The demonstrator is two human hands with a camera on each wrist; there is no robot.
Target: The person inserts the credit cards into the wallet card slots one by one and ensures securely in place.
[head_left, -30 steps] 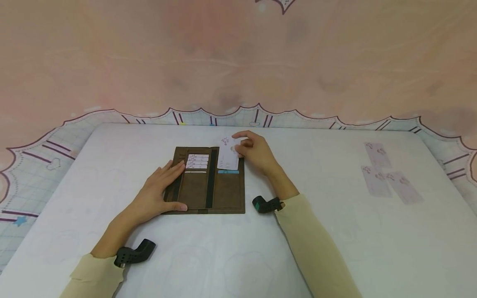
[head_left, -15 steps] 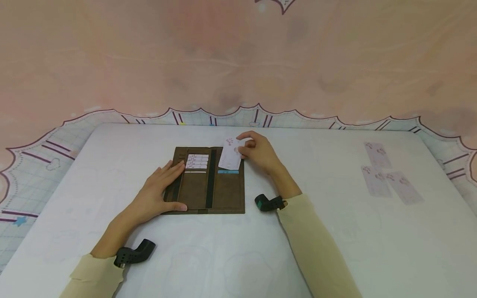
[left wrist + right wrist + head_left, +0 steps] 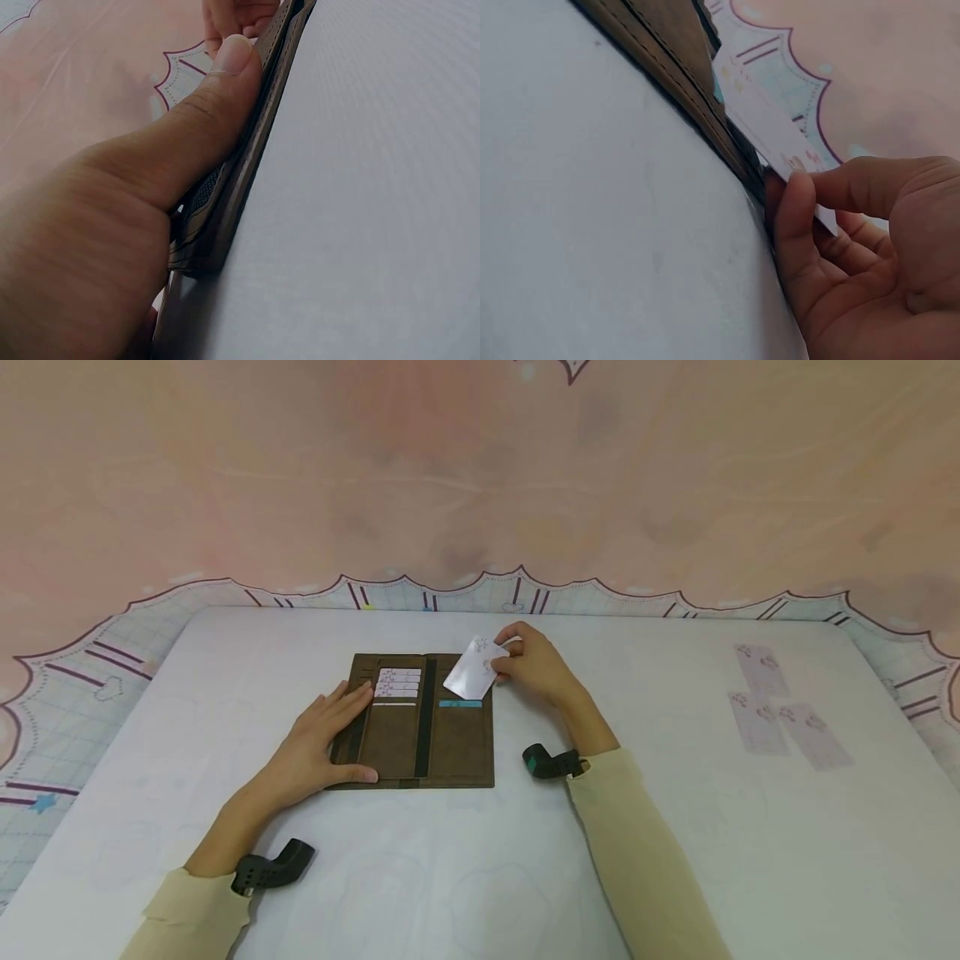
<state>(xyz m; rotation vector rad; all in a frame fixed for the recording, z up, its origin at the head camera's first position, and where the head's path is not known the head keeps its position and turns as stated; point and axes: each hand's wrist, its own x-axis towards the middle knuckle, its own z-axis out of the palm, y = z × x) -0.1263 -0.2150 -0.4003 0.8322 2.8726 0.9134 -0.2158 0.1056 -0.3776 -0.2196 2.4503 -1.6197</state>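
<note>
A brown wallet (image 3: 463, 752) lies unfolded on the white table, with several white cards (image 3: 397, 683) stacked in its left slots and a blue strip (image 3: 461, 703) showing in a right slot. My left hand (image 3: 311, 747) rests on the wallet's left side, fingers extended; in the left wrist view its thumb (image 3: 202, 105) lies along the lower edge. Between thumb and fingers my right hand (image 3: 536, 664) pinches a white card (image 3: 476, 668) with pinkish print, tilted over the wallet's upper right corner. The right wrist view shows this card (image 3: 769, 120) held at its edge.
On the table's right side lie three pale printed cards (image 3: 761, 672), close together. A patterned cloth (image 3: 480, 485) hangs behind the table (image 3: 480, 877). Black wrist cameras (image 3: 273, 867) sit on both wrists.
My right hand has moved slightly right with the card, which has turned from nearly upright to a slant and shifted right. The left hand stays on the wallet.
</note>
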